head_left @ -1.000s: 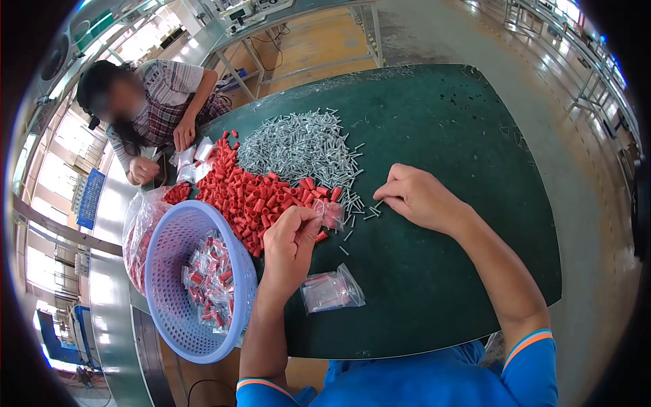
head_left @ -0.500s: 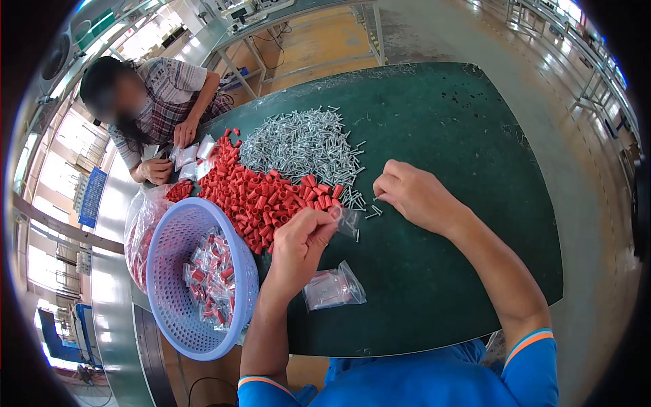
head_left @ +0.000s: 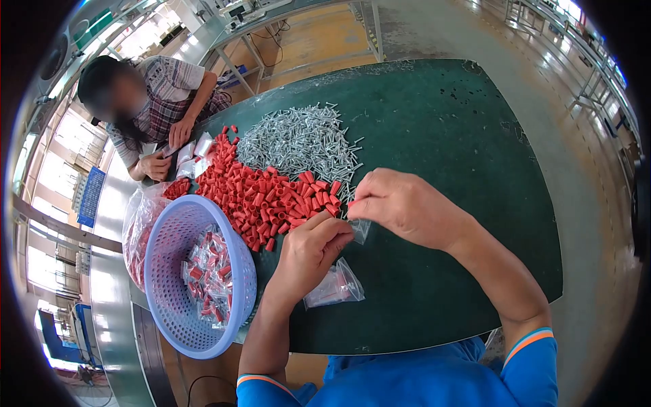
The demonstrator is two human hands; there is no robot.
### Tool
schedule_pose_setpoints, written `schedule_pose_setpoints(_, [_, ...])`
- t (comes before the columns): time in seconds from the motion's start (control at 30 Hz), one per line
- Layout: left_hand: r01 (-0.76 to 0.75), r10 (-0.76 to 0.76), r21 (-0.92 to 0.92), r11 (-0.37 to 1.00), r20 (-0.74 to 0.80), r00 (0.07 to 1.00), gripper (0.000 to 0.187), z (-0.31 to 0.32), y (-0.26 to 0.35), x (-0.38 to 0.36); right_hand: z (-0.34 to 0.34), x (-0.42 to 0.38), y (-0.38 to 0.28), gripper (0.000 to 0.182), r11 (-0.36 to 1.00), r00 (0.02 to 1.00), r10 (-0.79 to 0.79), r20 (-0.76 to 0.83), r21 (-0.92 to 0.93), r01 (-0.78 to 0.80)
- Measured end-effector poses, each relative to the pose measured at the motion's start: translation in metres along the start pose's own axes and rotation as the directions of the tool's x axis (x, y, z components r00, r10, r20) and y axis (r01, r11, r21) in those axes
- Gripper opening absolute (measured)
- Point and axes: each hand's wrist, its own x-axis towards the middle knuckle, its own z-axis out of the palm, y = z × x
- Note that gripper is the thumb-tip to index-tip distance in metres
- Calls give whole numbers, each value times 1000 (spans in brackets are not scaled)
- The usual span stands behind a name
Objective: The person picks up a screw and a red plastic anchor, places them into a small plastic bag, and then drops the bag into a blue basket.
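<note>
My left hand (head_left: 308,254) pinches a small clear plastic bag (head_left: 361,231) beside the front edge of the red pieces. Close to its fingers, at the bag's mouth, is my right hand (head_left: 400,207), closed with a bit of red at its fingertips. Red hollow caps (head_left: 264,200) lie in a heap to the left, and behind them spreads a pile of silver screws (head_left: 298,142). Flat clear bags (head_left: 336,285) lie on the green table (head_left: 441,292) below my hands.
A lilac perforated basket (head_left: 159,271) holds bagged red pieces at the left. Beside it stands a large clear bag (head_left: 137,230). Across the table a co-worker (head_left: 166,88) handles small bags (head_left: 184,154). Another table (head_left: 298,10) stands behind.
My right hand has moved left from beside the screws to the small bag, and red now shows at its fingertips. My left hand is slightly lower. The co-worker's hands have shifted a little.
</note>
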Motion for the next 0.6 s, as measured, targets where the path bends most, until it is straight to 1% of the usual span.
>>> schedule_pose_setpoints(0.03, [-1, 1, -2, 1000, -2, 1000, 10, 0, 0, 1, -4, 2, -4, 14, 1000, 1000, -1, 2, -1, 1])
schedule_pose_setpoints(0.07, [-2, 2, 5, 1000, 5, 1000, 10, 0, 1, 0, -9, 7, -11, 12, 984, 987, 160, -13, 79, -159])
schedule_pose_setpoints(0.1, [-6, 6, 13, 1000, 10, 1000, 10, -1, 1, 0, -11, 10, -16, 11, 938, 949, 315, -17, 159, -309])
schedule_pose_setpoints(0.13, [-6, 6, 15, 1000, 9, 1000, 10, -1, 0, 0, -10, 10, -17, 11, 938, 950, 313, -18, 159, -306])
schedule_pose_setpoints(0.2, [-17, 17, 31, 999, 1, 1000, 11, 0, -1, -1, -8, 10, -18, 12, 867, 916, 399, -46, 343, -360])
schedule_pose_setpoints(0.23, [-15, 15, 28, 999, 2, 1000, 11, 0, 0, -1, -5, 7, -16, 12, 866, 915, 400, -44, 343, -363])
schedule_pose_setpoints(0.27, [-10, 10, 19, 1000, 2, 1000, 11, -1, 1, -1, -1, 4, -11, 12, 946, 962, 263, -78, 215, -242])
schedule_pose_setpoints(0.3, [-8, 8, 11, 1000, 1, 1000, 11, -1, 2, 1, 2, 2, -7, 12, 991, 989, 115, -94, 77, -107])
schedule_pose_setpoints(0.33, [-6, 6, 13, 1000, 0, 1000, 11, -2, 2, 0, 4, 1, -8, 12, 991, 989, 114, -94, 79, -107])
schedule_pose_setpoints(0.4, [-39, 39, 41, 998, -7, 999, 11, -1, 2, 0, 7, 0, -10, 14, 999, 999, 16, -45, -43, -18])
schedule_pose_setpoints(0.43, [-40, 40, 42, 998, -7, 999, 11, -1, 2, 1, 5, 1, -10, 14, 999, 999, 15, -45, -44, -17])
schedule_pose_setpoints(0.5, [-41, 41, 14, 999, -44, 998, 11, 0, 3, 0, 1, 2, -15, 17, 995, 996, 26, 87, -98, -17])
schedule_pose_setpoints(0.6, [-21, 21, 3, 1000, -36, 999, 13, -1, 3, 0, -4, 4, -17, 19, 999, 995, 34, 98, -45, -30])
